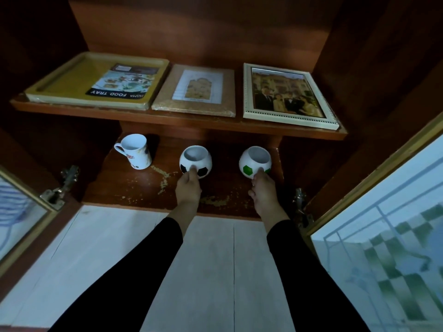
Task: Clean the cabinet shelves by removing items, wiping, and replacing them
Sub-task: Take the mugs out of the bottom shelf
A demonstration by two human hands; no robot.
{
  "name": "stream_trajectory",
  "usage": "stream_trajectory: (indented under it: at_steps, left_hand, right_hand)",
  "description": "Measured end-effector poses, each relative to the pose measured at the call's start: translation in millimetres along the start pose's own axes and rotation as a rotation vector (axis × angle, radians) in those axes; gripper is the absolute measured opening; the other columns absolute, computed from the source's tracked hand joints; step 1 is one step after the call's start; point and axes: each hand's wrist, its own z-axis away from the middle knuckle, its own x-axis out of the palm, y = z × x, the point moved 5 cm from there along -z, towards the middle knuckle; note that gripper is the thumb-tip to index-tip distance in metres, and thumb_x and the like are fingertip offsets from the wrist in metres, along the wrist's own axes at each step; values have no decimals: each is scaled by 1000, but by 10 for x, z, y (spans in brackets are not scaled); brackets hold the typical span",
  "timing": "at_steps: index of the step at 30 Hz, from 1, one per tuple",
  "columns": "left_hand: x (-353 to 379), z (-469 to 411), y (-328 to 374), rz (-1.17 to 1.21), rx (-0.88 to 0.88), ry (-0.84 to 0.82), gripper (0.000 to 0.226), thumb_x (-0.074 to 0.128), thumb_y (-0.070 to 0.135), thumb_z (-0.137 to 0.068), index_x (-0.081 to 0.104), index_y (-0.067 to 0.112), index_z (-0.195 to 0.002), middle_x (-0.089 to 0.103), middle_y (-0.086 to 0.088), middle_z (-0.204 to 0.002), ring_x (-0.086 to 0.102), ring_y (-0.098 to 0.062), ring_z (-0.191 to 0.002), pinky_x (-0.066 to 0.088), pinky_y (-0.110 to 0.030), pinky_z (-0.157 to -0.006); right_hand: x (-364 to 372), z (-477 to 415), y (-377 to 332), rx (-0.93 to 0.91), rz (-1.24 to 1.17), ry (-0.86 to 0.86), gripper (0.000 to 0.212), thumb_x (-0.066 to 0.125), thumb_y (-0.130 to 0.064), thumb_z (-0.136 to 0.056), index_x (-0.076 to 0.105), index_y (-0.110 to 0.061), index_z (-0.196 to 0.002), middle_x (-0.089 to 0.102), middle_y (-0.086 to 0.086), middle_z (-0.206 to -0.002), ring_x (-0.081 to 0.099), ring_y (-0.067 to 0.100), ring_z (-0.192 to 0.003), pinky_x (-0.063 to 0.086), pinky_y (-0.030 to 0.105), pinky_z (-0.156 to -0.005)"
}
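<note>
On the lower cabinet shelf (134,185) stand two ball-shaped cups, both upright with their openings up. My left hand (188,188) holds the near side of the black-and-white football cup (195,158). The near side of the green-and-white football cup (254,159) is held by my right hand (262,188). Fingers on both hands curl against the cups' fronts and hide whatever they grip there. A tall white mug (135,152) with a printed logo stands to the left, untouched.
The upper shelf (167,121) carries a wrapped yellow food tray (72,85), a cork picture frame (165,97) and a white photo frame (248,92), all lying flat. Glass cabinet doors stand open at left (19,212) and right (383,224). A white surface (107,248) lies below the shelf.
</note>
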Motion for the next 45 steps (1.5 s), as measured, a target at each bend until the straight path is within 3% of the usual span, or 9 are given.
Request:
stream_trajectory:
  at_steps: [3,8,14,25,28,37,38,39,45]
  left_hand:
    - [-73,171,-75,6,1,23,39,47,46,-99,55,24,-69,53,1,-71,52,-21,-78,42,-36,-77]
    - [-188,597,-150,88,28,61,44,50,40,-100,41,16,-64,39,-5,-65,38,-18,-65,31,-34,-67]
    - [-439,1256,-82,132,51,113,33,45,35,-100,47,10,-78,40,-9,-72,36,-20,-65,30,-30,-59]
    - [-1530,2270,-588,110,102,199,41,43,34,-103,40,17,-66,35,4,-60,33,-13,-59,30,-33,-61]
    - [-1966,2544,-683,114,148,233,44,46,30,-103,34,18,-63,31,6,-58,29,-8,-54,26,-28,-54]
    - [-3660,3332,-1159,172,149,392,51,50,28,-102,28,-1,-67,30,-6,-69,28,-19,-65,26,-32,-61]
    - [-3860,3412,-1231,170,140,413,51,49,29,-102,27,-1,-66,29,-7,-68,28,-19,-64,26,-32,-60]
    - [-4056,3496,-1293,168,132,426,52,49,29,-102,27,-1,-66,29,-7,-68,28,-20,-64,25,-32,-59]
    - [-5118,3928,-1524,171,136,547,45,45,27,-104,33,6,-66,28,-5,-65,24,-12,-57,20,-29,-53]
  right_hand:
    - [-47,146,42,-24,-32,-42,38,38,-40,-104,51,-17,-131,51,-2,-103,49,11,-95,41,28,-83]
    - [-164,515,20,-83,-29,-86,22,40,-41,-104,44,-31,-85,42,-10,-78,38,3,-67,33,21,-59]
    - [-320,1094,61,-141,102,-140,29,40,-41,-104,58,-21,-115,57,-2,-100,55,13,-95,41,26,-80]
    - [-222,2493,624,-159,304,-251,29,41,-38,-103,56,-16,-93,41,9,-81,44,22,-84,41,25,-69]
    - [-67,2877,889,-135,309,-290,40,41,-35,-104,57,2,-109,50,32,-105,51,46,-103,49,48,-94]
    - [657,4185,1842,-53,308,-415,34,44,-38,-103,62,-10,-111,48,-13,-101,43,5,-99,50,33,-82]
    - [753,4331,1971,-31,323,-420,38,44,-38,-102,61,-6,-116,41,28,-129,39,42,-125,51,39,-89]
    - [852,4488,2085,-9,336,-429,39,44,-39,-102,60,-9,-121,63,14,-117,59,27,-114,49,40,-90]
    - [1548,5319,2570,24,389,-598,41,43,-40,-103,55,-15,-133,60,0,-112,54,16,-111,45,36,-91]
